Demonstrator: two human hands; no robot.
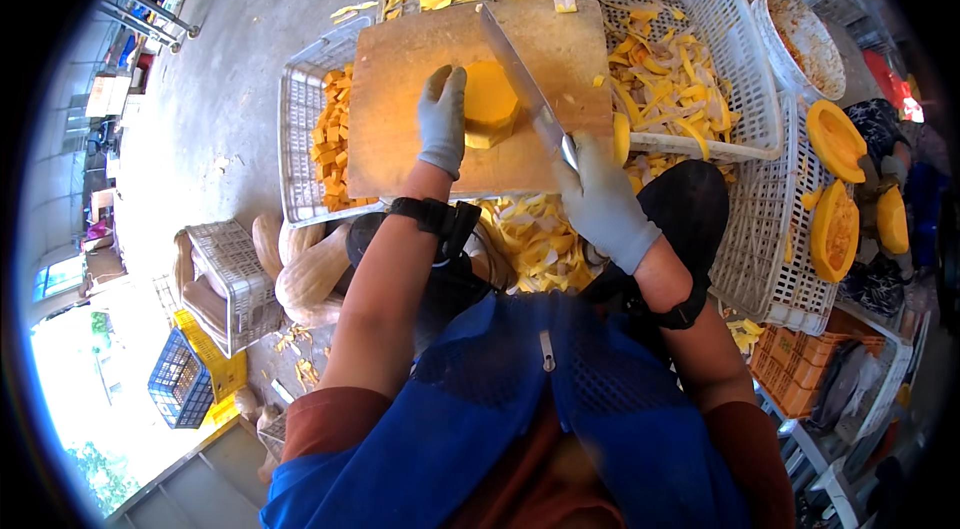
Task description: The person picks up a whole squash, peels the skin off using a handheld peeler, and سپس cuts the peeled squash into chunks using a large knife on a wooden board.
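A thick peeled piece of pumpkin lies on a wooden cutting board. My left hand, in a light grey glove, rests against the piece's left side with the fingers together. In a matching glove, my right hand is closed around the handle of a large knife. The blade slants up and left, over or beside the piece's right edge; whether it touches the flesh I cannot tell. Orange pumpkin cubes fill part of a white plastic crate at the board's left.
Yellow peelings lie in a large white crate at the right, with more peelings below the board. Halved pumpkins sit farther right, near another person's gloved hand. Whole pumpkins stand by my left leg.
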